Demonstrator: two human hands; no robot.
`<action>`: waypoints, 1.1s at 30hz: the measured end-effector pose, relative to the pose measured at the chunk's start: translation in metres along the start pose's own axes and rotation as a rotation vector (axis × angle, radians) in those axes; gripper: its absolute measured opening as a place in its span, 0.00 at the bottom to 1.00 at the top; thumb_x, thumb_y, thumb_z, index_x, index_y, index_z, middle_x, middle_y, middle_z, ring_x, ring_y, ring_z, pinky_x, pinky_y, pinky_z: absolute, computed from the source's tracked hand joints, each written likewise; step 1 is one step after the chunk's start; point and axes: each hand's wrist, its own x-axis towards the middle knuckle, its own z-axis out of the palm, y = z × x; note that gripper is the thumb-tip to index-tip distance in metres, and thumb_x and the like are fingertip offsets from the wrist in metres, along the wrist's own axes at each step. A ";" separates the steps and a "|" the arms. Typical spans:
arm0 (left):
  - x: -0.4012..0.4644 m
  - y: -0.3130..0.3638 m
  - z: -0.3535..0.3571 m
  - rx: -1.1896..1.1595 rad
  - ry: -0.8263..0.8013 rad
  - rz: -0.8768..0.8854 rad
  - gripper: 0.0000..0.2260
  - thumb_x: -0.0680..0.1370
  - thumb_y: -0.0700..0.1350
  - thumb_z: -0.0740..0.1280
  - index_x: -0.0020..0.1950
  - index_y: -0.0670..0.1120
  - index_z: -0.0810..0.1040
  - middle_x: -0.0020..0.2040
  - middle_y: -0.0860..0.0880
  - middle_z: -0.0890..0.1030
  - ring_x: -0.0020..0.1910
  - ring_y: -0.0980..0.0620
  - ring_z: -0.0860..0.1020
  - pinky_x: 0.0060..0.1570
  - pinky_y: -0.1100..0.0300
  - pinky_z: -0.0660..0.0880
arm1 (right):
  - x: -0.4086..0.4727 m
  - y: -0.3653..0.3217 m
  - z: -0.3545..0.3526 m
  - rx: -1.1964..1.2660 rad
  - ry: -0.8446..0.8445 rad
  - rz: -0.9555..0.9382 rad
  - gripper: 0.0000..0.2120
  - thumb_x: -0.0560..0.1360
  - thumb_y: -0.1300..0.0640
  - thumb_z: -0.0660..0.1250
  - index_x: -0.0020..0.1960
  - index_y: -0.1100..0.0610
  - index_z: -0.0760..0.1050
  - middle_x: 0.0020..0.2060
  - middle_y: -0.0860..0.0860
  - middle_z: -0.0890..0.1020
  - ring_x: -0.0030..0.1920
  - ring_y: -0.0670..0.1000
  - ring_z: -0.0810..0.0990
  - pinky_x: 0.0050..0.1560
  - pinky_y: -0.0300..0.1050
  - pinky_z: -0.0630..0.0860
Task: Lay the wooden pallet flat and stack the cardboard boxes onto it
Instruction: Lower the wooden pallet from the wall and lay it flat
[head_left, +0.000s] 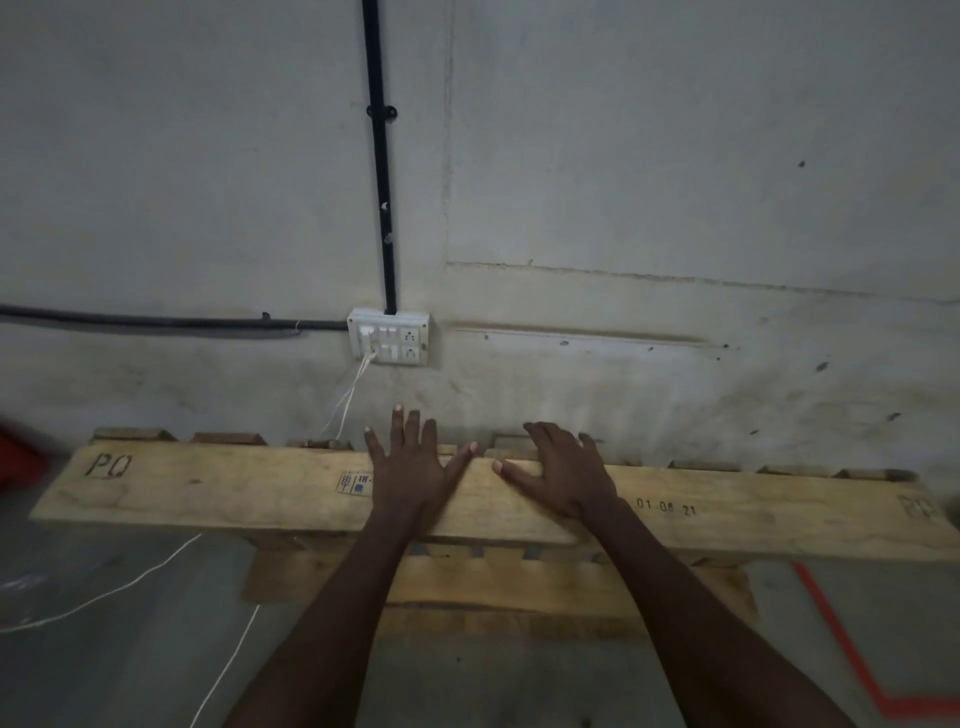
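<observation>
The wooden pallet (218, 488) stands on its edge against the grey wall, its top board running across the view with stamped marks on it. My left hand (410, 462) lies flat on that top board with the fingers spread and pointing up toward the wall. My right hand (558, 470) rests beside it on the same board, fingers curled over the far edge. Both arms reach in from the bottom of the view. No cardboard boxes are in sight.
A white socket box (388, 336) sits on the wall just above the pallet, with black conduit (382, 171) running up and left. White cords (156, 569) hang from it down over the floor at left. Red floor tape (841, 639) marks the right; something red (18, 452) shows at far left.
</observation>
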 end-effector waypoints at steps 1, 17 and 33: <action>-0.013 0.001 0.000 -0.005 0.000 -0.018 0.44 0.73 0.74 0.37 0.78 0.46 0.58 0.80 0.45 0.53 0.79 0.47 0.40 0.73 0.35 0.37 | -0.012 -0.001 0.002 0.003 0.000 -0.008 0.44 0.71 0.22 0.47 0.76 0.50 0.60 0.74 0.51 0.67 0.73 0.53 0.66 0.74 0.61 0.57; -0.208 -0.008 0.018 0.028 -0.025 -0.027 0.39 0.75 0.73 0.44 0.79 0.52 0.55 0.81 0.48 0.48 0.79 0.45 0.40 0.69 0.29 0.39 | -0.203 -0.048 0.038 -0.044 -0.127 0.055 0.44 0.66 0.19 0.52 0.68 0.51 0.68 0.62 0.55 0.79 0.63 0.57 0.76 0.66 0.62 0.61; -0.343 -0.034 0.039 0.148 -0.145 0.139 0.36 0.72 0.76 0.50 0.52 0.47 0.80 0.48 0.40 0.83 0.48 0.38 0.81 0.42 0.52 0.74 | -0.319 -0.087 0.077 0.056 -0.535 0.330 0.53 0.60 0.20 0.63 0.75 0.52 0.66 0.73 0.54 0.70 0.70 0.58 0.70 0.68 0.57 0.67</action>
